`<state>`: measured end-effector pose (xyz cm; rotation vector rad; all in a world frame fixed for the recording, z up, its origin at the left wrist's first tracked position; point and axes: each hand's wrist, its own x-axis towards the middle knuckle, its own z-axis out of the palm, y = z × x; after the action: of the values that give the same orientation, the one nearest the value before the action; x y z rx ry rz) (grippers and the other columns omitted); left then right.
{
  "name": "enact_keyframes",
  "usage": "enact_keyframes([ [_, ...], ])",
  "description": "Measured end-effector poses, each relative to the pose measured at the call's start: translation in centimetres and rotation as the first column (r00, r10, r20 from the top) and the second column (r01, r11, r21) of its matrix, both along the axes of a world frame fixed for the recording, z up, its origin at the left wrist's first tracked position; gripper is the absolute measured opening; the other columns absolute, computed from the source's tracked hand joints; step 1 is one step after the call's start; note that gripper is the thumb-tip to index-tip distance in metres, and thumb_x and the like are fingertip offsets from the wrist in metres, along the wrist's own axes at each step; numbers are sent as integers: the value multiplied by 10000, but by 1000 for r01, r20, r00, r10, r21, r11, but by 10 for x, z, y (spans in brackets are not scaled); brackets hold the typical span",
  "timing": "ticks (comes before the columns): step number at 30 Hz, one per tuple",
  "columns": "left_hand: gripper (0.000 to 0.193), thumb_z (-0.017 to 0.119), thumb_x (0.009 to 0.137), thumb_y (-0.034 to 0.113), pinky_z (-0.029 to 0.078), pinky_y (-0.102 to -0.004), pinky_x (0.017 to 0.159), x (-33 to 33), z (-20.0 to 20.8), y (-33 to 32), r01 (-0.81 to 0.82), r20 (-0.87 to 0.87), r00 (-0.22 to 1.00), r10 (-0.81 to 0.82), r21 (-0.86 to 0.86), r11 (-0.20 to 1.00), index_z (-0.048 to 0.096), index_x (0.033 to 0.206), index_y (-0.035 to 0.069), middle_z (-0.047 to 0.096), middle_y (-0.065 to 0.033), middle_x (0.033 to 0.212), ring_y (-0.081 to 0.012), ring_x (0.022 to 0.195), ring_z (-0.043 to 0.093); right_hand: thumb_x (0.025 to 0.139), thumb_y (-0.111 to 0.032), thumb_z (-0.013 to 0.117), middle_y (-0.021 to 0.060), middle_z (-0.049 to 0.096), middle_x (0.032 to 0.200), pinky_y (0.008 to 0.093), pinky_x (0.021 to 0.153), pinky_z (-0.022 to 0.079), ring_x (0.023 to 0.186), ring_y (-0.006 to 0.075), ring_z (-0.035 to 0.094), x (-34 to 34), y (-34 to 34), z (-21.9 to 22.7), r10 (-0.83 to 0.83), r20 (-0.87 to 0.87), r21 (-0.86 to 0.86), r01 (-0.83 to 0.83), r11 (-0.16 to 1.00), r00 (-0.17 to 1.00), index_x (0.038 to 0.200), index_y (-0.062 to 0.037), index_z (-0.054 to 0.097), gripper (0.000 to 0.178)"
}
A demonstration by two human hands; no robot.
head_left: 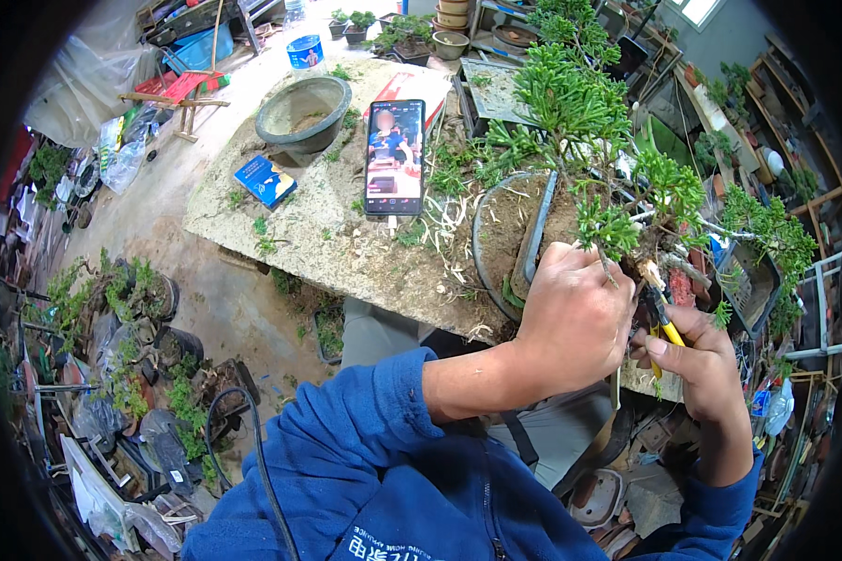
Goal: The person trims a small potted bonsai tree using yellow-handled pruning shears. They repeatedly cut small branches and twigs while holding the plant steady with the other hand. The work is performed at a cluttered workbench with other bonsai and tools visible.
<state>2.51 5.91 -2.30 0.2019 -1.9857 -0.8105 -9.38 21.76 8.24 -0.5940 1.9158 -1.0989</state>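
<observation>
Frame right: right hand (pixel 706 360) grips yellow-handled tool (pixel 670 329); left hand (pixel 575 313) curled, hold hidden; feathery green tree (pixel 575 103) partly bared, work seemingly unfinished.

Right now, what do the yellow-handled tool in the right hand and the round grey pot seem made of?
Yellow-handled tool: seemingly smooth plastic or rubber where yellow, judging by the bright, even colour; the rest is too hidden to tell. Round grey pot: probably matt fired clay, since it looks dull and dusty, though plastic is possible.
</observation>
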Motion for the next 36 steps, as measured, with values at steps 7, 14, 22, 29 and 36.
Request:
enact_keyframes([
  [7, 86, 750, 801, 88, 452, -484, 873, 3, -3, -2, 25, 21, 999, -24, -25, 999, 694, 832, 31, 679, -99, 912, -333, 976, 652, 858, -47, 783, 180, 727, 1064, 391, 803, 567, 893, 340, 714, -5, 3, -17, 324, -909, 210, -385, 899, 261, 1291, 15, 686, 447],
  [14, 151, 744, 690, 83, 477, -468, 915, 9, -8, -7, 90, -112, 989, -99, -80, 993, 716, 825, 23, 692, -81, 974, -309, 1026, 668, 853, -77, 734, 222, 709, 1048, 470, 789, 573, 900, 439, 692, 2, 6, -19, 315, -931, 209, -438, 874, 183, 1293, 6, 685, 451],
  [22, 180, 826, 737, 120, 537, -434, 814, 33, -1, -33, 433, -180, 864, -471, -213, 876, 664, 786, 58, 706, -85, 838, -328, 910, 701, 965, -96, 694, 124, 706, 1107, 347, 940, 526, 994, 247, 680, -15, 53, -23, 265, -700, 74, -302, 951, 663, 1575, -29, 513, 640],
  [29, 249, 871, 786, 83, 533, -440, 891, 23, 15, -39, -11, -12, 1000, 9, -191, 982, 714, 964, 5, 725, -134, 980, -343, 975, 668, 967, 58, 678, 61, 705, 1184, 324, 1014, 510, 1097, 149, 651, -3, 106, -95, 203, -81, -263, -218, 940, 976, 1635, 0, 424, 717],
  [36, 199, 869, 761, 46, 530, -399, 756, 24, 31, -39, 220, 4, 974, -226, -238, 946, 673, 735, 29, 692, -114, 812, -316, 828, 672, 1003, -42, 717, 77, 755, 1226, 328, 917, 572, 1066, 110, 674, 60, 130, -195, 418, 326, -220, -362, 906, 848, 1576, -108, 549, 601],
])
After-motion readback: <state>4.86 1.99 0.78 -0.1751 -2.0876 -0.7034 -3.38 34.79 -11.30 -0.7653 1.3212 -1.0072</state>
